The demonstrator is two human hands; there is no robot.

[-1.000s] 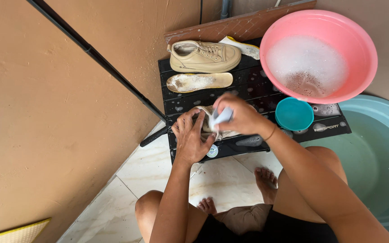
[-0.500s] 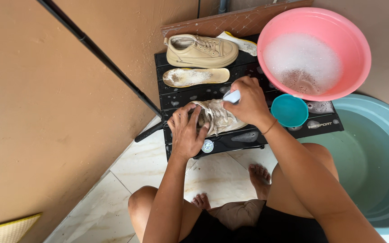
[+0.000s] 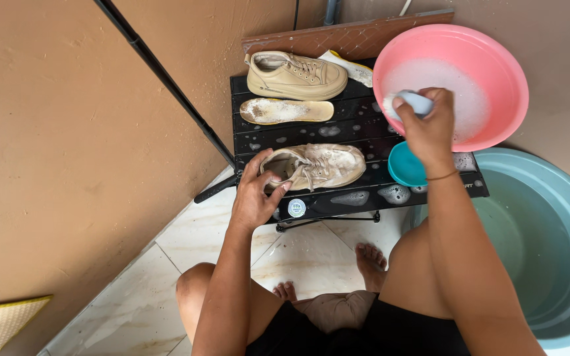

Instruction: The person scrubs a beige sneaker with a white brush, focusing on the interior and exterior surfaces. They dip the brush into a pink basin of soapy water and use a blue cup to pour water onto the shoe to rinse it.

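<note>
- Squatting on the pale tiled floor (image 3: pixel 166 264), the person has both knees at the near edge of the view and both arms reaching away toward a low black slatted table (image 3: pixel 364 198).
- At the near left of that table, the left hand (image 3: pixel 255 198) clamps the heel end of the soapy shoe (image 3: pixel 318 165). Its fingers curl over the collar, and the thumb seems to hook inside, though the angle leaves that unsure.
- The shoe lies on its side on the near slats with its toe to the right, between suds patches and just left of a small teal cup (image 3: pixel 404 168).
- Right of the table, a large blue-green tub (image 3: pixel 562 231) sits on the floor.
- Farther right, the right hand (image 3: pixel 430 125) is wrapped tight around a light blue brush (image 3: pixel 413 102), held at the near rim of the pink basin (image 3: pixel 496 66) over its foamy water.
- The step in hand looks like loading the brush with suds between scrubbing passes. A further pass would call for the heel to stay pinned so the shoe does not slide on the wet slats.
- At the far edge lie a sudsy insole (image 3: pixel 288 110) and, beyond it, the second shoe (image 3: pixel 295 76).
- Half a second earlier the brush hand was down on the shoe beside the left hand; it has since lifted away to the basin, while the left hand has kept its hold.
</note>
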